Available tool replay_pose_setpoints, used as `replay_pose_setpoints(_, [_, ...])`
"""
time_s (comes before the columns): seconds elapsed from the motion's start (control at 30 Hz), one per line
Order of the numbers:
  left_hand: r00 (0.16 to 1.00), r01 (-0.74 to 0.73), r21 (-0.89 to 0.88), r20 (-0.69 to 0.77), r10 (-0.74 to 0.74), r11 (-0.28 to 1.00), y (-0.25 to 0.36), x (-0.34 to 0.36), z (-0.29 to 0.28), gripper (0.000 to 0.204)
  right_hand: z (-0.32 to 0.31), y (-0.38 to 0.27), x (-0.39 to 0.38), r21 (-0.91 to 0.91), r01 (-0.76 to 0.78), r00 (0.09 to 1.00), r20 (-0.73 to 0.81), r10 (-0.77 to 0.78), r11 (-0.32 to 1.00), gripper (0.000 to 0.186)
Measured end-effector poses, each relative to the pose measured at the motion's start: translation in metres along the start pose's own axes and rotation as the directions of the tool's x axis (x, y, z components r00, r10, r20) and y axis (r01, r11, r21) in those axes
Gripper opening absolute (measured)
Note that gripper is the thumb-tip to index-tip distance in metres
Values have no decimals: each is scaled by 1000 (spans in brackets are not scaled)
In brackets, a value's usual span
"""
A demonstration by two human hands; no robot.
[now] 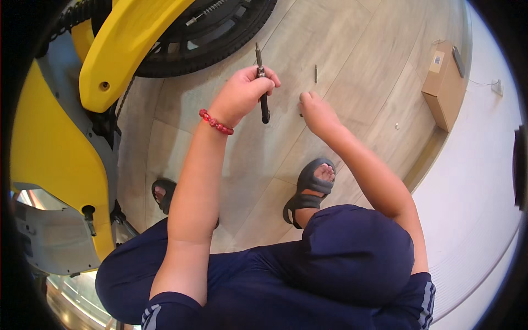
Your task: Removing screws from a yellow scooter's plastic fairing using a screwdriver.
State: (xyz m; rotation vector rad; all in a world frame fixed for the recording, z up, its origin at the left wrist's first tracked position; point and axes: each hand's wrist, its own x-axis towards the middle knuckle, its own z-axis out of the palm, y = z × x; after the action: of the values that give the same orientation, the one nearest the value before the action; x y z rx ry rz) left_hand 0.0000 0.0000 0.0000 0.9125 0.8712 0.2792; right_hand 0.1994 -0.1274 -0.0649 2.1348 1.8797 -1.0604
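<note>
Left hand (pixel 240 94) clamps a black-handled screwdriver (pixel 265 110) over plank floor (pixel 363 91) stretching from tyre (pixel 192 67) to cardboard box (pixel 446 91); the screwdriver's long axis runs forward, bit (pixel 258 52) foremost. Right hand (pixel 320 115) curls, apart; whether it holds anything, cannot tell.

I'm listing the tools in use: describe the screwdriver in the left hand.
The screwdriver has a slim black handle, a shiny metal-looking collar and a narrow tapered bit. The left hand grips it mid-length, partly hiding it, over the floor; the bit points toward the picture's top.
</note>
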Motion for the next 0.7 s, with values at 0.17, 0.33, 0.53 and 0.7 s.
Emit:
replay_pose_setpoints(0.17, [990,124,-128,-58,-132,984,-14,0,4,12,4,0,-21,56,78,997,-19,-77,995,20])
replay_pose_setpoints(0.33, [997,57,-253,-38,-69,966,-17,6,14,12,7,0,-18,111,144,986,-102,-133,983,20])
replay_pose_setpoints(0.53, [994,85,-192,-54,-97,978,-29,13,34,16,-39,-8,-11,970,1,993,-30,114,242,28])
replay_pose_setpoints(0.7, [994,87,-362,-28,-104,928,-35,13,51,22,-66,-21,-9,966,98,994,-108,29,241,17])
